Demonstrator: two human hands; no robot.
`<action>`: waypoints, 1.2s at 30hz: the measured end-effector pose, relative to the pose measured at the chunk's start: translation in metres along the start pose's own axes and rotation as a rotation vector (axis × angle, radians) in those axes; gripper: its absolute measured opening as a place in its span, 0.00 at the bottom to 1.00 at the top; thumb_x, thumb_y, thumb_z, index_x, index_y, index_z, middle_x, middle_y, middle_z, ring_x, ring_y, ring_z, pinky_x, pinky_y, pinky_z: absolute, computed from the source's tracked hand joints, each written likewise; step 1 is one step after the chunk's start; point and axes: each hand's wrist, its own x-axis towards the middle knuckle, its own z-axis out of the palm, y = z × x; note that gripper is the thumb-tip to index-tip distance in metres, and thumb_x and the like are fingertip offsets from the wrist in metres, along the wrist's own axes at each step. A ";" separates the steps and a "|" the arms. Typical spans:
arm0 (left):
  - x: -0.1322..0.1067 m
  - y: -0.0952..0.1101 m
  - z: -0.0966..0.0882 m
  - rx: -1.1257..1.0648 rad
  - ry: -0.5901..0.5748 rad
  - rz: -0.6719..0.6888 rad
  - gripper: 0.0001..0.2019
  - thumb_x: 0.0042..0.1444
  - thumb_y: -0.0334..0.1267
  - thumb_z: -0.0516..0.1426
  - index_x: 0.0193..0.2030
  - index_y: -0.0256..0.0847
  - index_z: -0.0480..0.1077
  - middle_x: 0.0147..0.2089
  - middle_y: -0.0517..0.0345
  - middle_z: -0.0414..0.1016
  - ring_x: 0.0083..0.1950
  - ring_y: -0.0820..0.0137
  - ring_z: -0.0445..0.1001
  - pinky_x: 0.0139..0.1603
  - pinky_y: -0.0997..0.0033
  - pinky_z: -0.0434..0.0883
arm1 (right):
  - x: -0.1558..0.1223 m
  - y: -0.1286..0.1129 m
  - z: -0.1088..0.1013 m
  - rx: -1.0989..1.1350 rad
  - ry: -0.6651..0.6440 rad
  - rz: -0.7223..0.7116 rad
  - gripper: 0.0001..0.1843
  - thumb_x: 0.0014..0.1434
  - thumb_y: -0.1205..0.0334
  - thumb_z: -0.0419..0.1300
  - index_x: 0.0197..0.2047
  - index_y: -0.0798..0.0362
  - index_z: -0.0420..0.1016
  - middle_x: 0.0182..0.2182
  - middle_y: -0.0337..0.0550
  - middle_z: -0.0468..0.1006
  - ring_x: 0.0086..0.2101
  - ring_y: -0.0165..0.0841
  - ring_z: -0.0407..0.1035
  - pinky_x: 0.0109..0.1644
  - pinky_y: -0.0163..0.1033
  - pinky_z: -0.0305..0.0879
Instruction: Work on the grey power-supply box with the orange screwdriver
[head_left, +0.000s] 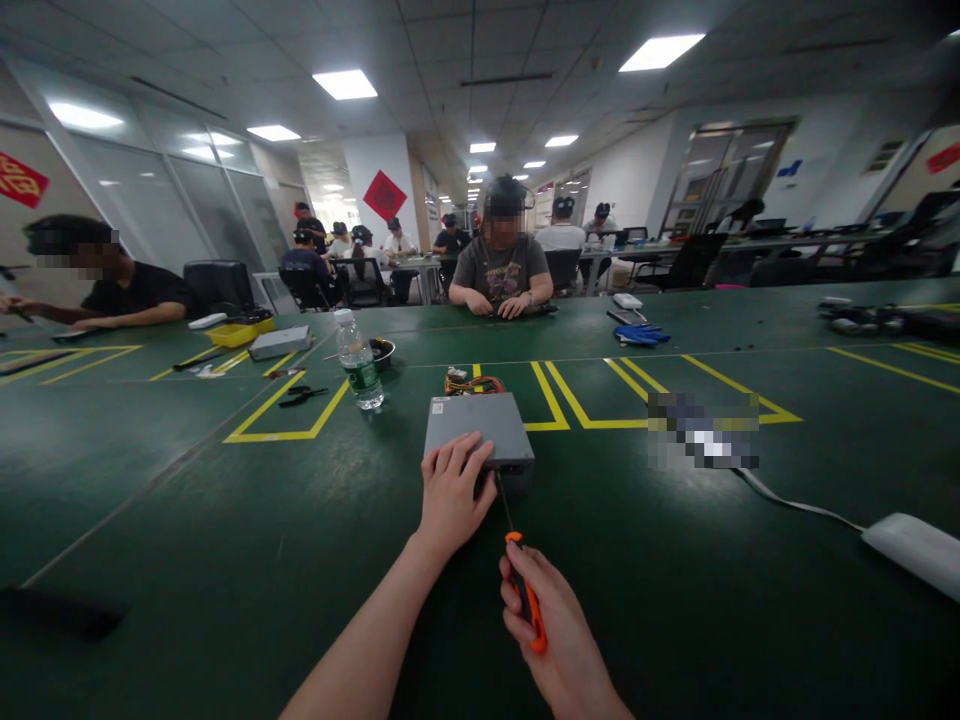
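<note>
A grey metal computer power supply unit lies on the green table in front of me, its bundle of coloured cables at the far side. My left hand grips its near left part, with the fingers over the top and the thumb down at the near face. An orange and black screwdriver is wrapped in the fingers of my right hand. Its thin shaft points up and away to the near face of the unit, close to the socket. The exact spot where the tip meets it is too small to make out.
A water bottle stands left of the unit, with a bowl behind it and pliers farther left. A blurred device with a cable lies right. Blue gloves lie beyond. A person sits opposite, another at left.
</note>
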 end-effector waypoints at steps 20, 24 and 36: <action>0.000 0.001 0.000 -0.006 -0.004 -0.008 0.16 0.56 0.37 0.53 0.51 0.47 0.65 0.56 0.55 0.67 0.57 0.63 0.62 0.55 0.58 0.55 | -0.002 -0.002 0.003 0.075 0.026 0.091 0.18 0.45 0.55 0.67 0.34 0.59 0.71 0.24 0.40 0.70 0.18 0.20 0.58 0.15 0.23 0.49; 0.000 0.001 -0.001 0.002 -0.006 -0.005 0.16 0.55 0.37 0.53 0.52 0.48 0.65 0.56 0.55 0.67 0.57 0.63 0.62 0.55 0.59 0.55 | -0.003 -0.001 0.004 0.048 0.008 0.017 0.18 0.40 0.57 0.70 0.30 0.57 0.70 0.23 0.38 0.70 0.19 0.20 0.58 0.15 0.23 0.47; 0.000 0.000 0.002 -0.009 -0.004 -0.013 0.15 0.56 0.37 0.52 0.52 0.47 0.65 0.55 0.54 0.67 0.57 0.63 0.62 0.55 0.58 0.54 | -0.001 0.001 0.004 0.028 0.034 0.052 0.17 0.45 0.54 0.67 0.33 0.58 0.71 0.23 0.39 0.70 0.19 0.20 0.58 0.15 0.23 0.48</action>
